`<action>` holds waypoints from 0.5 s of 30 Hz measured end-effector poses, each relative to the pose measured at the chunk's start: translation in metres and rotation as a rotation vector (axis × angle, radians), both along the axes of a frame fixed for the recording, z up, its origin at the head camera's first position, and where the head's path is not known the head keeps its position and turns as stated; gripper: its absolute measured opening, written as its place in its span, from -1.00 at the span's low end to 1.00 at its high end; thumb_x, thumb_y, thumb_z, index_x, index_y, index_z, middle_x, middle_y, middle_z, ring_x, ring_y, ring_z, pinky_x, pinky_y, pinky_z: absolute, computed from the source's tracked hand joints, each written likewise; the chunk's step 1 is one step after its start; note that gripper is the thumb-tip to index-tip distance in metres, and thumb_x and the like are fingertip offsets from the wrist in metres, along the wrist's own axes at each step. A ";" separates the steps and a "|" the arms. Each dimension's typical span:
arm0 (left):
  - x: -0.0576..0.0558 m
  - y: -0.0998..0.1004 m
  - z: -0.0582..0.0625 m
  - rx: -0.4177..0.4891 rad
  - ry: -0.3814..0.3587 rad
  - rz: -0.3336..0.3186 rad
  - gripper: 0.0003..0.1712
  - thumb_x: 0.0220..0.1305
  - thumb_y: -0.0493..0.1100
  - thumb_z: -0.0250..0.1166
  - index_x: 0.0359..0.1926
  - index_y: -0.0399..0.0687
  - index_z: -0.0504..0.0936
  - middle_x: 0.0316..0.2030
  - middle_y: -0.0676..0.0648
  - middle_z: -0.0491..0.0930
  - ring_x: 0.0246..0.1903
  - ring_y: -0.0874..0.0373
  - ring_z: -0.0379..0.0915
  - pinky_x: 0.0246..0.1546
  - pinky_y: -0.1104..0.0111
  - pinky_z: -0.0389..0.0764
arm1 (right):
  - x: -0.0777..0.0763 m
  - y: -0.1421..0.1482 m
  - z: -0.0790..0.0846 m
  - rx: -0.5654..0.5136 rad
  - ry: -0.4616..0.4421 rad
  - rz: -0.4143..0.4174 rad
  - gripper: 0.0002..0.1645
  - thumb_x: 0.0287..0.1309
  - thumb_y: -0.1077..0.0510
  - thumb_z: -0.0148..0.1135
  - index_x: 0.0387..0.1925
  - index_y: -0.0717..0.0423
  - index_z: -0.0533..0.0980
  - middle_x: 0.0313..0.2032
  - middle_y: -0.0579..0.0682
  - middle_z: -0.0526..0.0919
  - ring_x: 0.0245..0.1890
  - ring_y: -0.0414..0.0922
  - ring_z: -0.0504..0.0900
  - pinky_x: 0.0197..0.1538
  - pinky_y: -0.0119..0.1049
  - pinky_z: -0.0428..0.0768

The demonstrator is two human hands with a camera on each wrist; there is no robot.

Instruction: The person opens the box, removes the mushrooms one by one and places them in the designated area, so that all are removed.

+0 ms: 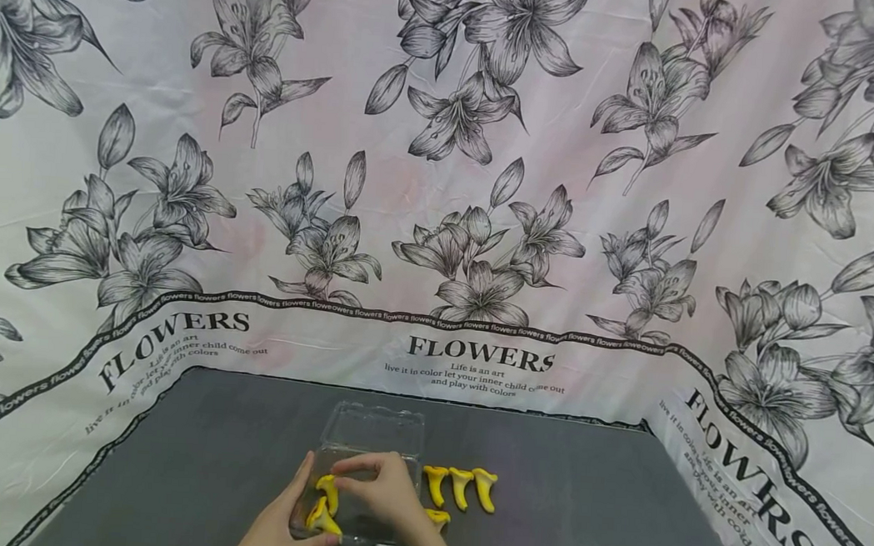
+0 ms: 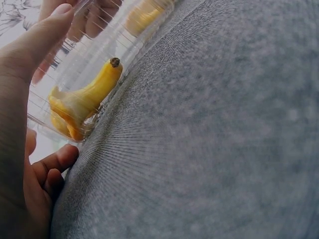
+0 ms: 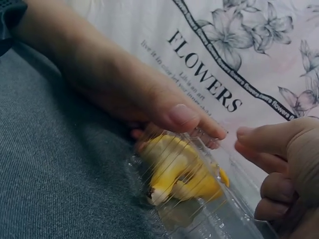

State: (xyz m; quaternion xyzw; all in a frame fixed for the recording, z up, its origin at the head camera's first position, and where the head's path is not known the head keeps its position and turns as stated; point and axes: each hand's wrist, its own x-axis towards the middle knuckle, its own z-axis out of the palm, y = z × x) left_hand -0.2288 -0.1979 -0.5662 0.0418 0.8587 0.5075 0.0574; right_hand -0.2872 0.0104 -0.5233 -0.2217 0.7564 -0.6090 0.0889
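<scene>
A clear plastic box (image 1: 369, 543) stands on the grey tabletop, its hinged lid (image 1: 373, 428) folded back. My left hand (image 1: 281, 521) grips the box's left side and near corner, thumb by the rim. Inside lie two yellow trumpet-shaped mushrooms that look like chanterelles: a near one (image 1: 323, 518) and a farther one (image 1: 329, 494). Over the box, my right hand (image 1: 386, 489) has its thumb and forefinger beside the farther mushroom's cap. In the right wrist view, nothing shows between these right fingertips (image 3: 244, 133). The left wrist view shows one mushroom (image 2: 89, 99) through the box wall.
Right of the box, three more chanterelles lie in a row: the first (image 1: 435, 485), the middle one (image 1: 460, 487) and the last (image 1: 484, 488). Another chanterelle (image 1: 438, 519) lies nearer, partly behind my right forearm. A flower-printed cloth (image 1: 476, 367) surrounds the tabletop.
</scene>
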 end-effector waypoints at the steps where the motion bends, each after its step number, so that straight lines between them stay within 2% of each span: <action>1: 0.000 0.000 -0.001 0.002 -0.001 -0.001 0.39 0.20 0.24 0.57 0.75 0.08 -0.16 0.64 -0.43 -0.03 0.43 -0.62 0.19 0.05 -0.33 0.60 | 0.000 0.000 -0.001 0.015 -0.002 0.022 -0.81 0.28 0.20 0.49 -0.09 0.11 0.83 -0.10 -0.11 0.86 -0.53 -0.41 0.60 -0.45 -0.50 0.57; 3: -0.001 -0.001 -0.001 0.006 -0.005 -0.001 0.39 0.20 0.24 0.58 0.75 0.08 -0.16 0.64 -0.42 -0.05 0.43 -0.62 0.19 0.04 -0.32 0.61 | 0.001 0.000 -0.001 0.034 -0.006 0.055 -0.81 0.27 0.20 0.49 -0.09 0.11 0.83 -0.12 -0.13 0.86 -0.70 -0.41 0.42 -0.57 -0.51 0.43; 6: -0.002 -0.001 -0.002 0.009 -0.015 -0.002 0.39 0.20 0.23 0.58 0.75 0.08 -0.16 0.64 -0.42 -0.05 0.39 -0.58 0.28 -0.01 -0.25 0.64 | 0.001 0.000 -0.002 0.046 -0.013 0.084 -0.81 0.24 0.24 0.49 -0.11 0.12 0.83 -0.14 -0.11 0.87 -0.78 -0.37 0.28 -0.64 -0.49 0.27; 11: -0.004 0.000 -0.002 -0.008 -0.024 0.004 0.40 0.19 0.26 0.57 0.75 0.06 -0.16 0.62 -0.45 0.01 0.38 -0.54 0.33 -0.02 -0.23 0.65 | 0.001 -0.001 -0.004 0.099 0.031 0.100 -0.80 0.18 0.30 0.50 -0.14 0.12 0.84 -0.15 -0.13 0.87 -0.68 -0.41 0.33 -0.61 -0.50 0.30; 15: -0.005 -0.001 -0.002 -0.019 -0.034 0.004 0.40 0.19 0.26 0.57 0.75 0.04 -0.16 0.62 -0.46 0.01 0.35 -0.54 0.36 -0.03 -0.22 0.66 | 0.001 -0.003 -0.005 0.179 0.078 0.099 -0.78 0.13 0.33 0.52 -0.17 0.08 0.85 -0.16 -0.20 0.86 -0.44 -0.41 0.61 -0.50 -0.50 0.49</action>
